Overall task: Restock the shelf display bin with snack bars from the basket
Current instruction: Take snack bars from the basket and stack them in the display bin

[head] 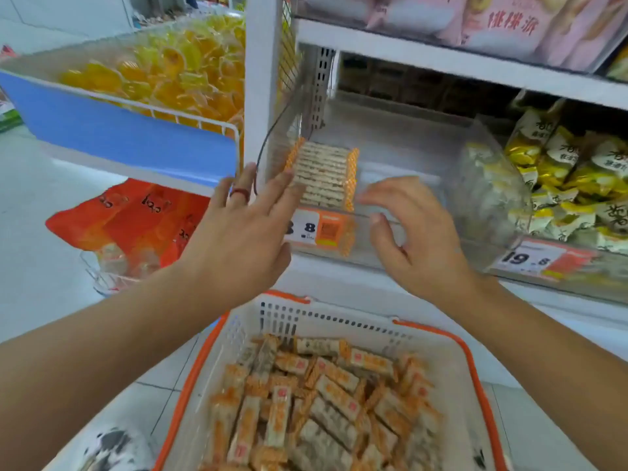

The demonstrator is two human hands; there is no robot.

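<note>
A clear plastic display bin (401, 154) sits on the white shelf, with a neat row of snack bars (324, 175) with orange ends stacked at its left side. My left hand (248, 229) hovers with straight fingers at the bin's front left corner, holding nothing. My right hand (414, 236) is at the bin's front rim, fingers loosely bent and empty. Below, a white basket (452, 362) with orange handles holds several loose snack bars (323, 402).
A price tag (306, 229) sticks to the bin's front. Another clear bin (492, 192) of yellow-white packets stands to the right. At left, a blue-fronted wire bin (112, 127) holds yellow sweets, with orange bags (136, 215) below. A shelf board (441, 59) hangs overhead.
</note>
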